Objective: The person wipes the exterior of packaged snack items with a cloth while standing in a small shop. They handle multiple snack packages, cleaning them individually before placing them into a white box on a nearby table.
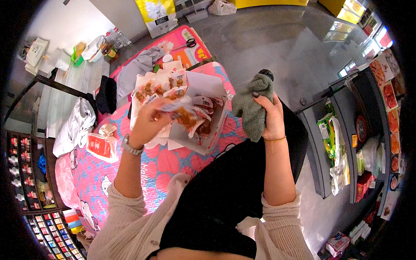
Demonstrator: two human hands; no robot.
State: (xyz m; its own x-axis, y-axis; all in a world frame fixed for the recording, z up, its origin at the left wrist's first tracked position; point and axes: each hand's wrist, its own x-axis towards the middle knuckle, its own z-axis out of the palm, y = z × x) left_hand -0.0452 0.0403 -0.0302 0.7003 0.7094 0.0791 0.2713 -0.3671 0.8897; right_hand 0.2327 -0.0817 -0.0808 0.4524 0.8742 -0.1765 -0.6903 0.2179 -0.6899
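My left hand, with a watch on the wrist, is closed on a clear plastic snack packet with orange-brown contents. It is held over a white open box on the bed. Inside the box lie several similar packets with dark contents. More packets with orange-brown contents rest on the box's left side and flap. Out to the right, my right hand grips a grey-green cloth, thumb on top. The cloth hangs above my black-clad leg, and a dark round end shows at its top.
A red and white tissue pack lies on the pink patterned bedspread. Behind the box are a grey garment and black-handled scissors. Dark shelves with packaged goods stand at right. A yellow and white bag stands at the back.
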